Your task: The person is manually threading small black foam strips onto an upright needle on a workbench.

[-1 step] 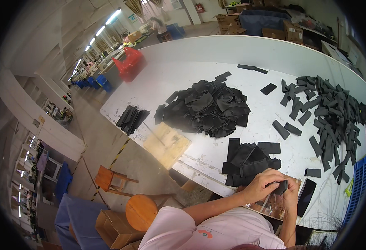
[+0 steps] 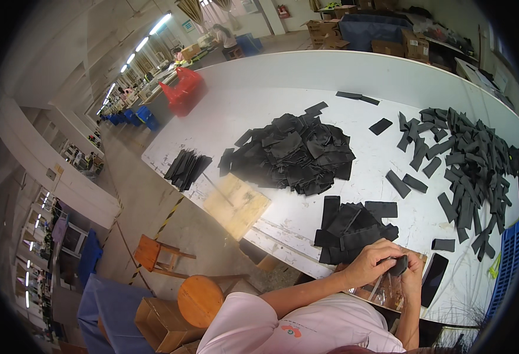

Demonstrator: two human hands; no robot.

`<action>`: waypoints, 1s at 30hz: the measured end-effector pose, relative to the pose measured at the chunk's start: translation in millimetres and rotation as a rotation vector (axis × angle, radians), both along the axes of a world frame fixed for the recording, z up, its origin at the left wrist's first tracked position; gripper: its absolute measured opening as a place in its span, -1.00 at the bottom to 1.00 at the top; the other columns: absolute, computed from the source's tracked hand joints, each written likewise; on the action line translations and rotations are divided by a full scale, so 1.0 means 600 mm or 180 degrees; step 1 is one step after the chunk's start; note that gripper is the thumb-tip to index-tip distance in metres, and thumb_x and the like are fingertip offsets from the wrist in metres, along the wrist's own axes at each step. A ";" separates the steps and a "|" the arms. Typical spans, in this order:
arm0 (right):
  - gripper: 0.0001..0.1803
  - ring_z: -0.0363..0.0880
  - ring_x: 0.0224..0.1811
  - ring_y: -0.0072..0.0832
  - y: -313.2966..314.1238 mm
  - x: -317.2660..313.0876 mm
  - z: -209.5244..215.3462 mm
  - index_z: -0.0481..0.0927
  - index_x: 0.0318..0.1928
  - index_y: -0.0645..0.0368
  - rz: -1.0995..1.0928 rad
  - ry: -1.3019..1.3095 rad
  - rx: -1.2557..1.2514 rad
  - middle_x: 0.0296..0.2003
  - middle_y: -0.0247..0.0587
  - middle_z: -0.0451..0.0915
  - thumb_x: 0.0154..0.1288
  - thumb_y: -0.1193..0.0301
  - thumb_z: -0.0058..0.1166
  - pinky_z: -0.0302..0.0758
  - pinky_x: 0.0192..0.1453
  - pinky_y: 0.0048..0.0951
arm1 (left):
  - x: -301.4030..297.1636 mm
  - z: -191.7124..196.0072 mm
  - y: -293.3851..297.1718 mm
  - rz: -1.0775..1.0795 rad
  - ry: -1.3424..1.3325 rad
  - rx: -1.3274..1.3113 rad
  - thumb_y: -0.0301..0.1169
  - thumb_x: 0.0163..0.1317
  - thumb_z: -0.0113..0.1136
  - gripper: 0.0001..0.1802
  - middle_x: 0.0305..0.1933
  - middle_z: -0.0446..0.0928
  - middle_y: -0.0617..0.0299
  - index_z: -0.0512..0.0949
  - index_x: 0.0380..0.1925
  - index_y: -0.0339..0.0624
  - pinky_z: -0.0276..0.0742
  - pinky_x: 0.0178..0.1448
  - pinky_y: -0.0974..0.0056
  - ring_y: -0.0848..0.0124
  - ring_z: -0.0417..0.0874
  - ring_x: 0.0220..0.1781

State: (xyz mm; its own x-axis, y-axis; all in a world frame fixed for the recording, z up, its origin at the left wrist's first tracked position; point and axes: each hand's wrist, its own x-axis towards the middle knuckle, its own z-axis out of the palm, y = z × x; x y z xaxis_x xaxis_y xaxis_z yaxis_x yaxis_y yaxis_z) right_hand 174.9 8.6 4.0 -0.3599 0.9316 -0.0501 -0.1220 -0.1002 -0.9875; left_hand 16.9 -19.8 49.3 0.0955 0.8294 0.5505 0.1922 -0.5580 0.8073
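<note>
My left hand [image 2: 373,261] and my right hand [image 2: 413,274] meet at the near edge of the table, fingers closed on a small black fabric piece [image 2: 399,267] between them. Under the hands lies a brown board [image 2: 383,293] with a shiny, clear covering. Just beyond my left hand is a loose stack of flat black fabric pieces [image 2: 354,227]. A dark phone [image 2: 434,280] lies right of my right hand, and a single short black strip [image 2: 443,244] lies farther up.
A big heap of black pieces [image 2: 298,150] covers the table's middle; narrow strips [image 2: 472,171] are piled at right. At left lie a wooden board [image 2: 237,205] and a bundle of strips [image 2: 187,169]. A blue basket [image 2: 507,265] stands at right. Stools [image 2: 201,301] stand at lower left.
</note>
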 end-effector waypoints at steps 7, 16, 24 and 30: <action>-0.79 0.23 -0.64 -0.76 -0.001 0.006 0.022 0.40 -0.52 0.21 -0.0142 -0.0181 -0.0005 -0.61 -0.46 0.35 0.13 0.34 0.03 0.15 -0.61 -0.72 | 0.004 0.006 0.000 -0.0009 -0.0327 -0.0271 -0.62 0.02 0.05 -0.89 -0.35 0.47 0.15 0.45 -0.39 -0.33 0.38 -0.19 0.39 0.37 0.48 -0.29; -0.78 0.39 -0.54 -0.19 -0.021 -0.014 0.149 0.45 -0.39 0.32 -0.0038 -0.2595 0.2943 -0.52 -0.07 0.38 -0.15 0.55 0.07 0.30 -0.50 -0.36 | 0.000 -0.008 -0.008 -0.0027 -0.1851 -0.1155 -0.58 0.12 0.01 -0.91 -0.42 0.40 0.42 0.43 -0.35 -0.31 0.30 -0.36 0.58 0.71 0.35 -0.40; -0.86 0.40 -0.53 -0.08 -0.023 -0.002 0.051 0.39 -0.54 0.32 -0.0256 -0.2472 0.2451 -0.56 -0.02 0.39 -0.11 0.53 0.08 0.29 -0.50 -0.19 | 0.011 -0.033 -0.020 -0.0562 -0.1801 -0.1410 -0.59 0.09 0.02 -0.82 -0.29 0.42 0.27 0.42 -0.26 -0.33 0.33 -0.10 0.49 0.60 0.39 -0.24; -0.88 0.45 -0.51 -0.07 -0.023 -0.002 0.084 0.44 -0.49 0.37 -0.0124 -0.2181 0.2284 -0.55 0.03 0.44 -0.02 0.52 0.00 0.32 -0.49 -0.24 | 0.024 -0.011 0.017 -0.0928 -0.1198 -0.1509 -0.56 0.03 0.07 -0.84 -0.35 0.42 0.27 0.45 -0.33 -0.33 0.34 -0.18 0.43 0.52 0.42 -0.28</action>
